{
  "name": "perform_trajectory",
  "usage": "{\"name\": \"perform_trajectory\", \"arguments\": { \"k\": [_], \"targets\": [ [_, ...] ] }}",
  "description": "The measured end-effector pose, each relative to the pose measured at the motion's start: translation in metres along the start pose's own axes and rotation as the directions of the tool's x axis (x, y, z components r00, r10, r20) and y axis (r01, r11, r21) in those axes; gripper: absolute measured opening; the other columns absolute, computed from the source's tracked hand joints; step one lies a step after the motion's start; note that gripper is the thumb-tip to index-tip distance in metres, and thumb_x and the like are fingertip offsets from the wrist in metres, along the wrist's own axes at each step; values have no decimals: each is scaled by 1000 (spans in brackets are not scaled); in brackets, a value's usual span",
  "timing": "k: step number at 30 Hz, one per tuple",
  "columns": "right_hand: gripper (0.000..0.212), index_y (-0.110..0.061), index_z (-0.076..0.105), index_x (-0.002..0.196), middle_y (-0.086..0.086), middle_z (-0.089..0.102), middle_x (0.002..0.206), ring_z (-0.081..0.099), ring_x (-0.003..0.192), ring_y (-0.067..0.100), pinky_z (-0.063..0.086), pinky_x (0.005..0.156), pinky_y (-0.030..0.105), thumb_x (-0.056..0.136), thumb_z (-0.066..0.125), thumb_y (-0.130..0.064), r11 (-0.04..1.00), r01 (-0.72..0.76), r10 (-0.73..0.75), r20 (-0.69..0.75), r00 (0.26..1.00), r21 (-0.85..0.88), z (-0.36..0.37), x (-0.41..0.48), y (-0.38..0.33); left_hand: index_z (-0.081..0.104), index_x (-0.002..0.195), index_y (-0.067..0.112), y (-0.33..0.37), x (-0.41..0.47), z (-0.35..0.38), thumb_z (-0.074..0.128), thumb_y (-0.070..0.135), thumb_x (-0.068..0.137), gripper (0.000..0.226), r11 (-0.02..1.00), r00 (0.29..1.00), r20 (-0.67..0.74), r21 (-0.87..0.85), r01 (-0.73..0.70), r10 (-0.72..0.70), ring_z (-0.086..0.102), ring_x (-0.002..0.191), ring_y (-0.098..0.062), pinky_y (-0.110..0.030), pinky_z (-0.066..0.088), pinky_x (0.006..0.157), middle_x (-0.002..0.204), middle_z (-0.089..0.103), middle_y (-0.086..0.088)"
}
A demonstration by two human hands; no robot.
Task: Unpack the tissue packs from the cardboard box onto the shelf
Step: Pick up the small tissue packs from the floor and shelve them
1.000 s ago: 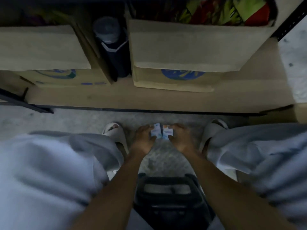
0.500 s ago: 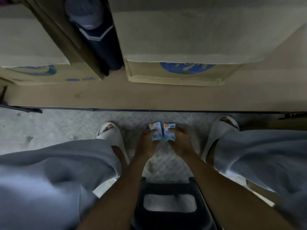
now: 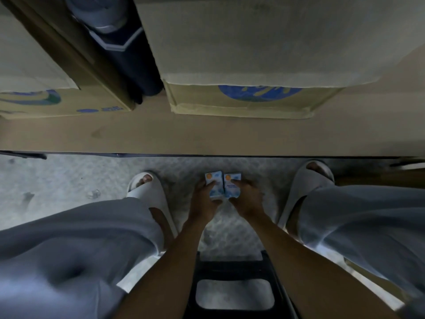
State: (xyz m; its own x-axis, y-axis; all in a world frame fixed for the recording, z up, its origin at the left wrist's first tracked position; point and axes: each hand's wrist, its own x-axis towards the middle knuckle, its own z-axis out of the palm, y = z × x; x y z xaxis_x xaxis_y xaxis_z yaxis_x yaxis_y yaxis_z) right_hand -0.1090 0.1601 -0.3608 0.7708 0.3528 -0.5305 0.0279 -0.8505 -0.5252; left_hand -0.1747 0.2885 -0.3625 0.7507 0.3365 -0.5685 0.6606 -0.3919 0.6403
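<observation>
Head view: a seated person holds two tissue packs low over the speckled floor, one in each hand, the pair touching side by side between two pale slippers. The left hand grips the left pack with fingers wrapped over its outer edge; the right hand clasps the right pack the same way. Each pack is light blue with an orange dot at its far end. The left slipper and right slipper flank the hands. Just ahead runs the wooden shelf, bearing two cardboard boxes: a left box and a right box, with one dark flask standing between them. A black stool shows below the forearms, between grey trouser legs.
</observation>
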Motion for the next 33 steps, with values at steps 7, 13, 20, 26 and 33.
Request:
{"name": "perform_trajectory", "arguments": {
  "k": [7, 13, 20, 26, 33],
  "targets": [
    [23, -8, 70, 101, 11, 71, 103, 65, 97, 25, 53, 88, 36, 79, 72, -15, 991, 3, -2, -5, 1000, 136, -8, -3, -8, 62, 121, 16, 4, 0, 0, 78, 1, 71, 54, 999, 994, -105, -24, -36, 34, 48, 126, -29, -38, 48, 100, 136, 48, -11],
    [34, -16, 72, 100, 7, 70, 105, 63, 100, 22, 50, 90, 29, 68, 80, -20, 990, 7, -3, -29, 1000, 142, -8, -6, -5, 68, 110, 10, 3, 0, 0, 86, 3, 58, 56, 999, 979, -202, -11, -41, 38, 62, 104, -28, -42, 54, 91, 116, 57, -11],
    [41, -13, 73, 102, 8, 72, 105, 67, 96, 21, 55, 88, 34, 64, 84, -21, 990, 28, -21, -54, 998, 138, -19, -10, -7, 69, 108, 5, 4, -1, -3, 81, 0, 66, 44, 997, 975, -218, -57, -56, 42, 63, 100, -29, -42, 55, 89, 114, 57, -15],
    [15, -1, 75, 86, 18, 73, 91, 69, 84, 29, 55, 80, 37, 72, 76, -8, 986, 125, -118, -67, 991, 110, -37, -19, -21, 65, 109, -4, 8, -4, -10, 71, -7, 77, 33, 990, 984, -177, -135, -29, 5, 55, 116, -37, -34, 54, 88, 126, 52, -21],
    [19, -4, 76, 76, 17, 73, 80, 70, 74, 27, 57, 72, 36, 66, 71, -19, 974, 170, -154, -116, 981, 147, -57, -34, -36, 74, 101, 7, 22, -22, -33, 81, 18, 67, 36, 994, 970, -233, -72, -86, 67, 67, 94, -27, -32, 54, 86, 111, 68, -12]
  ]
}}
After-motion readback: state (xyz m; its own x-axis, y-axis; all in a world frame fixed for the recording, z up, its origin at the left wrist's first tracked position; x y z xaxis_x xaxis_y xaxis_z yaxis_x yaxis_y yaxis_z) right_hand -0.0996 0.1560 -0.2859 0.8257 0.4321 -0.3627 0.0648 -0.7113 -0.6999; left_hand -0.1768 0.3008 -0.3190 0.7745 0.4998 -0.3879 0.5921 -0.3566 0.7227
